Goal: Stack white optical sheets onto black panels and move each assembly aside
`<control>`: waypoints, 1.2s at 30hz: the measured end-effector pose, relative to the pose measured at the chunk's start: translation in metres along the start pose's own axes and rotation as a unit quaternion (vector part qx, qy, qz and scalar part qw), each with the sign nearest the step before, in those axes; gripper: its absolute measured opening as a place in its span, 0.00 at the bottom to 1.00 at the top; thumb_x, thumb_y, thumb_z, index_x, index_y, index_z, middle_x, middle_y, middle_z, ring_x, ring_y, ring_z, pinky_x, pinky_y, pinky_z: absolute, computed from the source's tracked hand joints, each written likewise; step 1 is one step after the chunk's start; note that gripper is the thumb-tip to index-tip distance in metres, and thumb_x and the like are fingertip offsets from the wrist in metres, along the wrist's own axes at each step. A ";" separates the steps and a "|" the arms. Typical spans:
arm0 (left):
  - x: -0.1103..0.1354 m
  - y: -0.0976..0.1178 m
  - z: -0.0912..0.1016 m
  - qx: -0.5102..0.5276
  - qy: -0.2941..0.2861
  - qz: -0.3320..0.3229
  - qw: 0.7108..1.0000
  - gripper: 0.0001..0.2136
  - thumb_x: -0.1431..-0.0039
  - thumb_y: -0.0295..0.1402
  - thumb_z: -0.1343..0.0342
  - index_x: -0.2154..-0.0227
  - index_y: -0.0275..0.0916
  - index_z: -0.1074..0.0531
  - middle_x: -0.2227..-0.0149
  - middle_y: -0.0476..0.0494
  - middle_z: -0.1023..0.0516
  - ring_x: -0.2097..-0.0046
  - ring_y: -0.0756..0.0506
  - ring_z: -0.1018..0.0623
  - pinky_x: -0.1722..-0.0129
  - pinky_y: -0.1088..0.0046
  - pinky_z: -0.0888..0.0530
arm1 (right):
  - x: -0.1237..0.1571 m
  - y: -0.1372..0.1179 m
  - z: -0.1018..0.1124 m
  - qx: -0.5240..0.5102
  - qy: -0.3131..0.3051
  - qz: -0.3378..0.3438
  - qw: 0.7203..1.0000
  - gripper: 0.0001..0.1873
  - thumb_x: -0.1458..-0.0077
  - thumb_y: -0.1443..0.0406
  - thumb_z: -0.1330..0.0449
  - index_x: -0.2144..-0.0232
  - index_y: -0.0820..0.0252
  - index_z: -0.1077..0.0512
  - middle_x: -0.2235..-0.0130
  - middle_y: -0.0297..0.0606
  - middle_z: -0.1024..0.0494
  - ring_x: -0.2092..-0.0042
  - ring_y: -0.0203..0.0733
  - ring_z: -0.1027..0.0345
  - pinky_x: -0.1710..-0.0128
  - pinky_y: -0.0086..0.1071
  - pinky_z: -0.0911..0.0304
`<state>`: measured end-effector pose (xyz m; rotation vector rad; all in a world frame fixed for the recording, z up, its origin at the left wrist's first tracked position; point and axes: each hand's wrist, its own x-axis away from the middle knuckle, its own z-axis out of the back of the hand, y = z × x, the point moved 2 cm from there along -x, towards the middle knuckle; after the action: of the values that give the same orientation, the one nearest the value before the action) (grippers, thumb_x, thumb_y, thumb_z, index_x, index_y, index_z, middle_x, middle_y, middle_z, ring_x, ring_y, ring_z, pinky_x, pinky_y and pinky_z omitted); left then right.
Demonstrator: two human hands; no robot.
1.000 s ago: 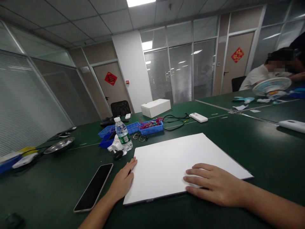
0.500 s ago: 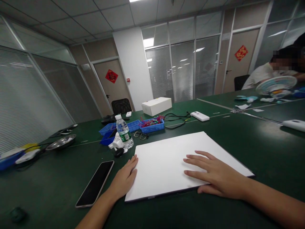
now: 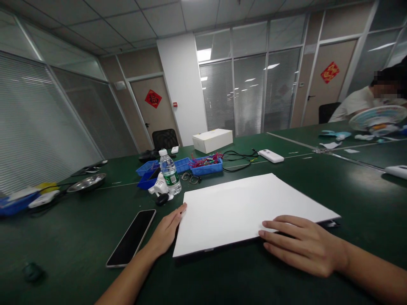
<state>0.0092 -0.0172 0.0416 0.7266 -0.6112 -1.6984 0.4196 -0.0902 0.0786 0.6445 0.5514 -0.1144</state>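
A thin white rectangular board (image 3: 229, 207) lies in front of me on the table. My left hand (image 3: 165, 233) rests along the board's left edge, its fingers stretched out and touching the side. At the near right part, my right hand (image 3: 302, 243) is palm down, fingers extended and slightly apart, fingertips over the near edge. Its thumb is hidden. Under the board's right corner, a small dark and shiny thing (image 3: 332, 223) shows, too little of it to name. A dark-screened phone (image 3: 132, 239) lies beside my left forearm.
Beyond the board stand a water bottle (image 3: 171, 176), glasses (image 3: 191, 178), a blue tray (image 3: 206, 168) of red wires, a white box (image 3: 212, 140) and a white device (image 3: 271, 156). A metal dish (image 3: 87, 183) is at left. Far right, a person (image 3: 356, 103) sits by a large round object (image 3: 377, 118).
My right hand has slid back from the board's surface to its near edge. The right corner sits slightly higher, with something showing beneath. My left hand stays at the left edge.
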 end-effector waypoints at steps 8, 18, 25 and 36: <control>-0.003 -0.007 0.004 0.011 -0.005 -0.060 0.998 0.28 0.43 0.33 0.42 0.38 0.39 0.26 0.31 0.38 0.32 0.30 0.37 0.33 0.27 0.51 0.44 | 0.017 0.008 0.000 0.029 -0.012 -0.019 0.999 0.16 0.35 0.68 0.44 0.48 0.60 0.23 0.38 0.45 0.27 0.34 0.53 0.36 0.49 0.41 0.26; 0.003 0.005 0.004 -0.098 0.004 -0.132 0.986 0.27 0.38 0.40 0.39 0.35 0.46 0.29 0.32 0.41 0.32 0.29 0.34 0.35 0.28 0.44 0.44 | 0.035 0.015 -0.003 -0.023 0.024 -0.161 0.986 0.21 0.34 0.72 0.47 0.43 0.53 0.26 0.43 0.40 0.23 0.37 0.43 0.32 0.39 0.40 0.30; 0.002 0.006 0.000 -0.120 0.054 -0.157 0.979 0.23 0.38 0.38 0.42 0.40 0.45 0.24 0.37 0.42 0.24 0.34 0.36 0.27 0.29 0.48 0.38 | 0.036 0.023 -0.014 -0.029 0.091 -0.221 0.971 0.24 0.46 0.73 0.32 0.47 0.59 0.28 0.47 0.44 0.22 0.44 0.44 0.27 0.47 0.39 0.24; 0.007 0.015 -0.004 -0.143 0.086 -0.185 0.968 0.19 0.42 0.35 0.40 0.48 0.48 0.18 0.45 0.43 0.18 0.41 0.36 0.20 0.34 0.48 0.31 | 0.041 0.025 -0.011 -0.001 0.084 -0.262 0.961 0.14 0.42 0.73 0.36 0.54 0.59 0.26 0.54 0.40 0.21 0.52 0.39 0.25 0.51 0.34 0.25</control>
<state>0.0209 -0.0274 0.0492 0.8016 -0.1043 -1.9859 0.4566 -0.0614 0.0633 0.4946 0.8791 -0.5607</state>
